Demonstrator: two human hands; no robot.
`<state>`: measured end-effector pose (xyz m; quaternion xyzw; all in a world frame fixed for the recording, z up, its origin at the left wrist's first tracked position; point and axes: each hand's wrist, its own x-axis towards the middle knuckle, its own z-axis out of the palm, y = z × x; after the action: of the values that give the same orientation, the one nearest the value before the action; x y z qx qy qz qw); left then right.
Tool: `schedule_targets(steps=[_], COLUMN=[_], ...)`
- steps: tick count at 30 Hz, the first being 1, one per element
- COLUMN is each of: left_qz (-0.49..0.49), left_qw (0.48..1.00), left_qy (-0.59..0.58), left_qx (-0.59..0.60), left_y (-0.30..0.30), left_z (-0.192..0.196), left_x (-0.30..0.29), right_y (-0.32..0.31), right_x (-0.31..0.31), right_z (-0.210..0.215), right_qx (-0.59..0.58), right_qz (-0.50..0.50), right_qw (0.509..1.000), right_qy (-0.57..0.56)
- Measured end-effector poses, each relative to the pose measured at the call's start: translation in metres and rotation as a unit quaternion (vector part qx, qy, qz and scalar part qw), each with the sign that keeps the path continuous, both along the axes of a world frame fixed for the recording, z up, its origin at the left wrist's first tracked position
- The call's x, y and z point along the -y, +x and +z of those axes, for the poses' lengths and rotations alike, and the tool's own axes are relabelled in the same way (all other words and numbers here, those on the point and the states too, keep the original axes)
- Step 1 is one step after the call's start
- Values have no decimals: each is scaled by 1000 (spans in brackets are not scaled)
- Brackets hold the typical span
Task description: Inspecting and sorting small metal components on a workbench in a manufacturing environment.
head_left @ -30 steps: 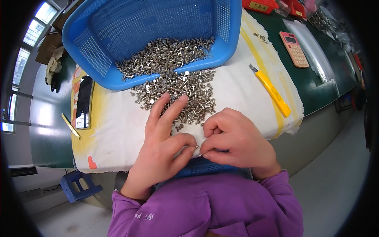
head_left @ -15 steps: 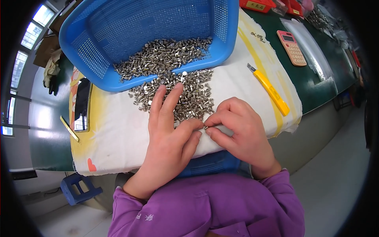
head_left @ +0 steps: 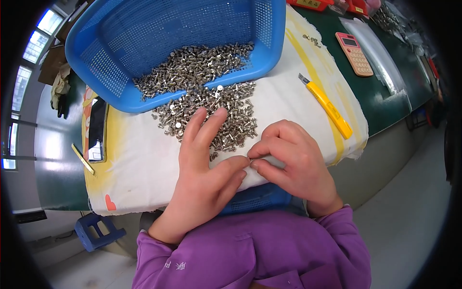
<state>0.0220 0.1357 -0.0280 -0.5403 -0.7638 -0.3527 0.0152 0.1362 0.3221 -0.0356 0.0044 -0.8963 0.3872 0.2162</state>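
Both of my hands meet over the near edge of a white cloth [head_left: 139, 168]. A tiny metal screw [head_left: 250, 161], mostly hidden by fingertips, is pinched where they meet. My left hand [head_left: 202, 173] closes thumb and index finger at it, while two other fingers stretch toward a loose pile of small silver screws [head_left: 236, 118]. From the right, my right hand [head_left: 293, 161] grips it between thumb and index finger, the remaining fingers curled. Behind the pile, a blue perforated basket [head_left: 267, 71] lies tilted toward me, with many more screws inside.
A yellow utility knife [head_left: 329, 110] lies on the cloth at right, blade out. Beyond it are a pink calculator [head_left: 353, 54] and a few stray screws [head_left: 313, 40]. At left are a phone [head_left: 97, 129] and a thin yellow strip [head_left: 83, 159]. Another blue basket [head_left: 257, 198] sits below the table edge.
The fingertips of both hands have come slightly lower and nearer me, and less of the screw shows between them. The whole view has shifted a little.
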Motion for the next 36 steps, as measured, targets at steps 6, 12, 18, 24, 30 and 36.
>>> schedule_targets(steps=[6,12,18,24,30,36], left_qz=[25,66,72,49,41,48], left_qw=[999,998,997,998,999,998], left_qy=[14,3,-18,-26,-29,-22], left_qx=[-26,-24,-22,-15,-12,-19], left_y=[0,1,3,2,2,2], left_z=[-4,-6,-4,-2,-1,-4], left_x=[1,7,3,2,3,2], right_y=[0,-1,-2,-1,-1,-2], right_x=[1,2,2,-1,-5,-2], right_z=[-1,-4,-4,0,1,-2], right_qx=[-11,-26,-33,-9,7,-4], right_qz=[6,11,12,17,44,16], right_qw=[1000,999,999,1000,999,1000], right_qy=[18,28,31,10,-9,1])
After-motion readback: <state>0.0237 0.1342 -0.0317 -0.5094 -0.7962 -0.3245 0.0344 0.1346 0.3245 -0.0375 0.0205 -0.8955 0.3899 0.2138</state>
